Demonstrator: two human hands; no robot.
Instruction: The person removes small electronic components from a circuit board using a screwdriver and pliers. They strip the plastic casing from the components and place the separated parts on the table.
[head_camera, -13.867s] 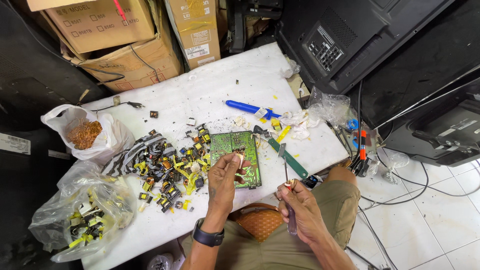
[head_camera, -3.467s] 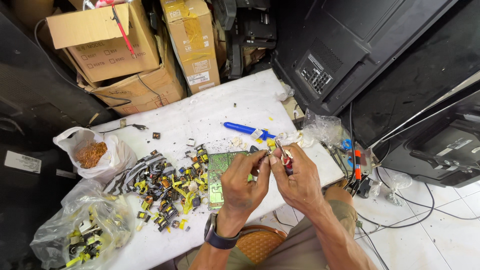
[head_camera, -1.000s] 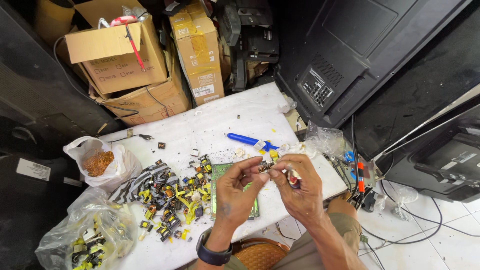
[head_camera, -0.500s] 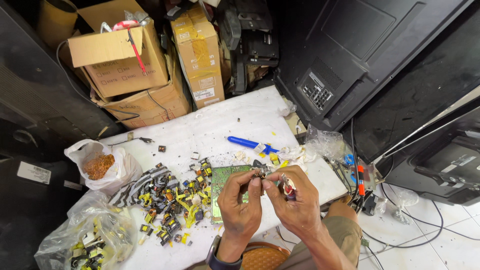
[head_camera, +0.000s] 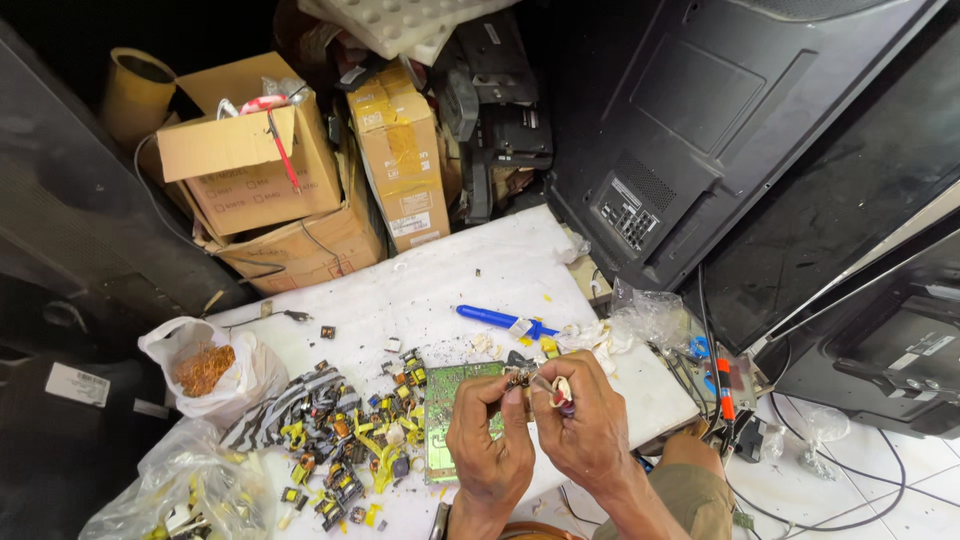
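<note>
My left hand (head_camera: 488, 430) pinches a small electronic part (head_camera: 518, 378) with copper winding, held just above the green circuit board (head_camera: 452, 400) that lies on the white table (head_camera: 430, 290). My right hand (head_camera: 585, 425) grips a small tool with a red and white handle (head_camera: 560, 393), its tip meeting the part. Both hands are close together at the table's near edge. A pile of small yellow and black components (head_camera: 345, 440) lies left of the board.
A blue-handled tool (head_camera: 500, 318) lies behind the hands. A white bag of copper wire (head_camera: 205, 368) and a clear bag of parts (head_camera: 190, 490) sit left. Cardboard boxes (head_camera: 270, 190) stand behind; black television backs (head_camera: 720, 130) and cables crowd the right.
My hands have come together over the board, left hand taking up the small part and the right bringing its tool to it. The view has tilted upward a little.
</note>
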